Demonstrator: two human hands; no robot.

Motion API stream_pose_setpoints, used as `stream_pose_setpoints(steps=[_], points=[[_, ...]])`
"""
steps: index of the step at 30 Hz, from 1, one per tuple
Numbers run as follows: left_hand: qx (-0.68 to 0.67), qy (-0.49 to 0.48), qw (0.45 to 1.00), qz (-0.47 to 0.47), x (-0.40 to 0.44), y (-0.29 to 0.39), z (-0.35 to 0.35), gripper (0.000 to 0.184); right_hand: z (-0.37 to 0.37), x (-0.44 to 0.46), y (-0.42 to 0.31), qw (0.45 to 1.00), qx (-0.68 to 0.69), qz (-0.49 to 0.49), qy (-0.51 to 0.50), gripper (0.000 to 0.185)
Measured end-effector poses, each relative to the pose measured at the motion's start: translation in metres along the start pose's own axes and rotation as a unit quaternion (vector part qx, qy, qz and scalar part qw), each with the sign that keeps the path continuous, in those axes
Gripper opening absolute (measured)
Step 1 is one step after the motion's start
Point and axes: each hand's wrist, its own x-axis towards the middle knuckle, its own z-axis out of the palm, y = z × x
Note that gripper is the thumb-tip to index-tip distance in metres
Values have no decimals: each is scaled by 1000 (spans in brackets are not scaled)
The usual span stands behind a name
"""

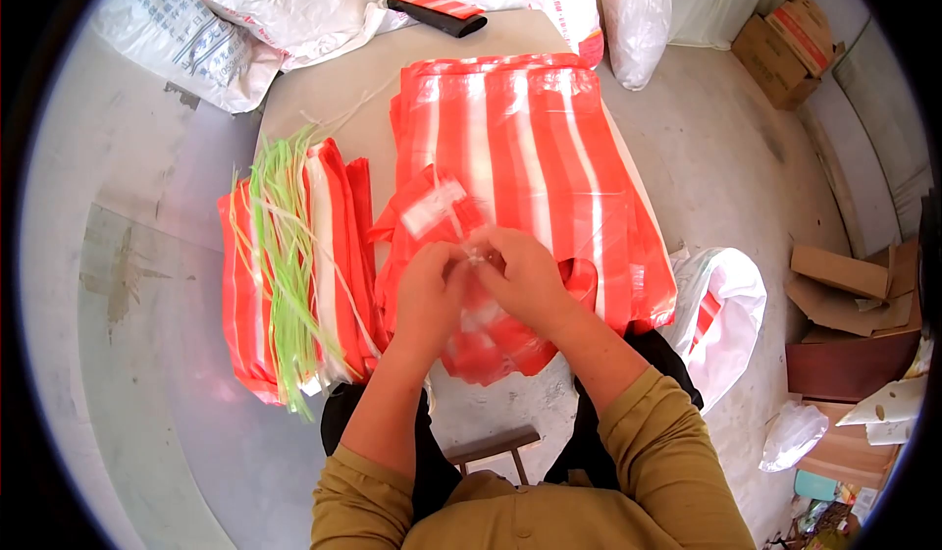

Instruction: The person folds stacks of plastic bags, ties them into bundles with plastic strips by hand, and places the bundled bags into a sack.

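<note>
My left hand and my right hand meet over a gathered bundle of red-and-white striped plastic bags. Their fingertips are closed together, pinching a thin, pale tie strip around the bundle's narrow middle; its ends are blurred. Above my fingers, the bundle's upper part flares out. Beneath lies a large flat stack of striped plastic bags. To the left, long green and pale tie strips drape across another folded stack of striped bags.
The stacks rest on a pale tabletop. Stuffed white sacks and a dark roll are at the far edge. A white sack with striped plastic inside stands right. Cardboard boxes and an opened carton line the right side.
</note>
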Motion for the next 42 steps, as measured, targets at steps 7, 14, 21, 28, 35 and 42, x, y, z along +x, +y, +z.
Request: stream_pose_setpoints(steps=[7, 14, 21, 28, 35, 42], points=[[-2, -5, 1000, -5, 1, -4, 4, 8, -6, 2, -2, 990, 68, 94, -81, 22], [-7, -11, 1000, -11, 1, 0, 4, 7, -4, -3, 6, 999, -46, -16, -16, 25], [161, 60, 984, 39, 3, 3, 1, 4, -26, -16, 17, 987, -143, 9, -67, 25], [106, 11, 993, -59, -21, 2, -3, 28, -41, -20, -9, 966, -208, 122, -94, 36], [-129, -64, 977, -159, -41, -2, -5, 48, -41, -27, -32, 985, -31, 108, -134, 40], [-530, -44, 815, -231, -39, 14, -17, 58, -30, -38, -20, 970, 182, 154, -45, 50]])
